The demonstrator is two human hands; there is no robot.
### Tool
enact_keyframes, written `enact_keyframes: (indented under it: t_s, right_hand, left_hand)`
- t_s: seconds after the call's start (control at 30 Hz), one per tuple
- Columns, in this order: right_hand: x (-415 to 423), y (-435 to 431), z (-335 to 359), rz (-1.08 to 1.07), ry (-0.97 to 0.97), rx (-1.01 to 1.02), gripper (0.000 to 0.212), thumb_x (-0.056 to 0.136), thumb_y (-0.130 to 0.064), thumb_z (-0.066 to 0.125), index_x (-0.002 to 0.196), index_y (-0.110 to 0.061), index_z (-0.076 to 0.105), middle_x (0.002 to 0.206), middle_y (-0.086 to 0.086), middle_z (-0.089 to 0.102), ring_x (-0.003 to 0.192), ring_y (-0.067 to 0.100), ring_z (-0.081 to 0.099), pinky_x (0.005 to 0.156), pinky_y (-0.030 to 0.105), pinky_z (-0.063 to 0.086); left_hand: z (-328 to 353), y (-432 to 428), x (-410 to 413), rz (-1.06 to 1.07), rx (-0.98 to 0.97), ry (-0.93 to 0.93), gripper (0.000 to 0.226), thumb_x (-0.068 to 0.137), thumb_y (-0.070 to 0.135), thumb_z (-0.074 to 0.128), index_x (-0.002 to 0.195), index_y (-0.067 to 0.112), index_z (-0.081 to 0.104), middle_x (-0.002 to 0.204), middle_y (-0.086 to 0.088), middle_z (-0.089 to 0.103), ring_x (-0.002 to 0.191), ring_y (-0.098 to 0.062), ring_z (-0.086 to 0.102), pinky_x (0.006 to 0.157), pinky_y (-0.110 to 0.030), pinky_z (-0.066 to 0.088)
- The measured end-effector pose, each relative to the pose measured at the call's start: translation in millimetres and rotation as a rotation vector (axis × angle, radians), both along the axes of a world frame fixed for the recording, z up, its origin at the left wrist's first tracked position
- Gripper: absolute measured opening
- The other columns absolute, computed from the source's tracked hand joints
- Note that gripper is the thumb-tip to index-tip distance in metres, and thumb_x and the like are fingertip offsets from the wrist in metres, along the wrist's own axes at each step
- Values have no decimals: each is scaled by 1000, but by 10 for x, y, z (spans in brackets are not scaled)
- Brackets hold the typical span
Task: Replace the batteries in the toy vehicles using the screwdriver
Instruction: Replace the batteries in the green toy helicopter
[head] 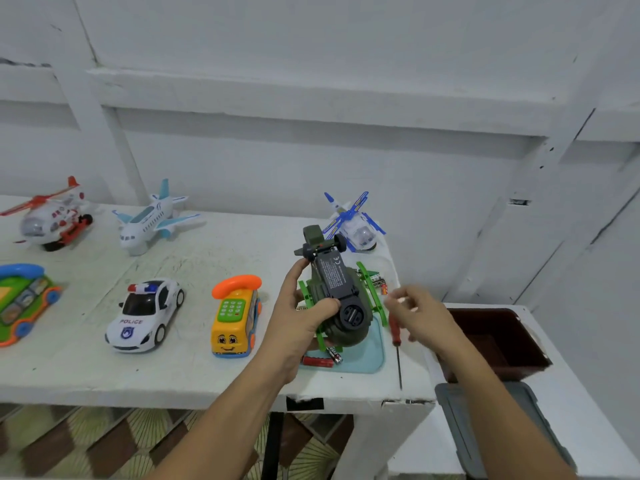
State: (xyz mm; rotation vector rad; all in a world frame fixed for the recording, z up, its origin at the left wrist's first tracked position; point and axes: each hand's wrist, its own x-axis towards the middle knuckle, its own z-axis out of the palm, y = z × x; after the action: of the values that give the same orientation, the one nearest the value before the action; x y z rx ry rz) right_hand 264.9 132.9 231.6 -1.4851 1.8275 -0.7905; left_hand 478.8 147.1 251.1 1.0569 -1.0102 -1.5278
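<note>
1. While my left hand (pixel 304 317) wraps its grip round the green helicopter (pixel 332 292), I keep the toy belly-up over the pale blue tray (pixel 375 355) near the front right corner of the surface (pixel 194 368). Turned over like this, its black battery cover (pixel 334 275) faces me, which I judge is the reason for the hold.
2. My right hand (pixel 419 317) hovers just beside the helicopter, above the right edge. It is blurred, so I cannot tell whether thumb and forefinger pinch something small or whether the grip carries nothing.
3. Under that hand lies the screwdriver (pixel 395 332), parallel to the right edge with its thin steel shaft pointing at the front edge. It is handy there, I reckon, for the cover's fastening.
4. Loose batteries (pixel 318 361) lie in the tray; its raised rim probably stops the smooth cylinders from rolling off.
5. The helicopter is matt olive plastic with bright green, ladder-like skids and small dark wheels; the cover is flat, with fine white print.
6. A police car (pixel 145 313) and a yellow telephone bus (pixel 235 317) stand upright mid-surface, glossy and rounded, apart from the work.
</note>
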Motion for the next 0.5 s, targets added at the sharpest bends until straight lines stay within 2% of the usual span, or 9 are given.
enact_keyframes:
  t_s: [0.03, 0.1, 0.2, 0.27, 0.33, 0.4, 0.5]
  right_hand:
    - [-21, -15, -89, -25, 143, 43, 24, 93, -35, 59, 110, -18, 60, 86, 4, 67, 69, 15, 59, 72, 39, 52]
    - [-6, -28, -234, -31, 292, 130, 37, 92, -30, 58, 125, -15, 52, 96, 6, 66, 74, 19, 57, 69, 32, 47]
    - [60, -44, -327, -1, 446, 166, 45, 88, -18, 55, 131, -13, 45, 113, 14, 64, 90, 28, 56, 67, 29, 39]
    - [80, -57, -328, 21, 513, 175, 39, 86, -11, 50, 125, -14, 47, 114, 15, 63, 94, 30, 56, 68, 31, 41]
    - [79, -55, -287, 34, 493, 173, 36, 88, -8, 48, 123, -16, 47, 109, 13, 63, 93, 31, 59, 69, 33, 46]
    - [60, -53, -152, 12, 423, 70, 32, 90, -7, 48, 121, -16, 46, 94, 9, 60, 83, 32, 62, 68, 38, 51]
    - [115, -23, 222, -86, 274, -412, 36, 90, -6, 54, 122, -18, 45, 85, 2, 55, 75, 24, 57, 65, 30, 41]
  left_hand:
    - [-12, 21, -8, 0, 2, -2, 66, 89, -5, 61, 123, 50, 47, 79, 24, 72, 81, -15, 74, 75, -47, 61]
    - [-30, 61, -26, 9, 3, -3, 67, 89, -6, 61, 127, 47, 48, 81, 22, 73, 86, -17, 74, 83, -49, 59]
    - [-52, 108, -53, 24, 24, 15, 66, 90, -4, 60, 120, 53, 49, 87, 16, 75, 85, -14, 74, 72, -41, 62]
    - [-51, 143, -64, 33, 44, 20, 66, 90, -3, 61, 116, 57, 49, 94, 12, 76, 89, -16, 74, 67, -37, 62]
    - [-42, 175, -73, 45, 70, 19, 66, 89, 1, 63, 114, 60, 49, 102, 10, 74, 94, -18, 73, 65, -40, 62]
    - [-27, 203, -83, 57, 82, 18, 65, 90, 4, 64, 110, 63, 49, 104, 11, 72, 93, -16, 73, 59, -38, 59]
    - [-30, 227, -90, 68, 85, 4, 64, 90, 7, 64, 114, 64, 46, 110, 10, 70, 91, -14, 73, 59, -39, 59]
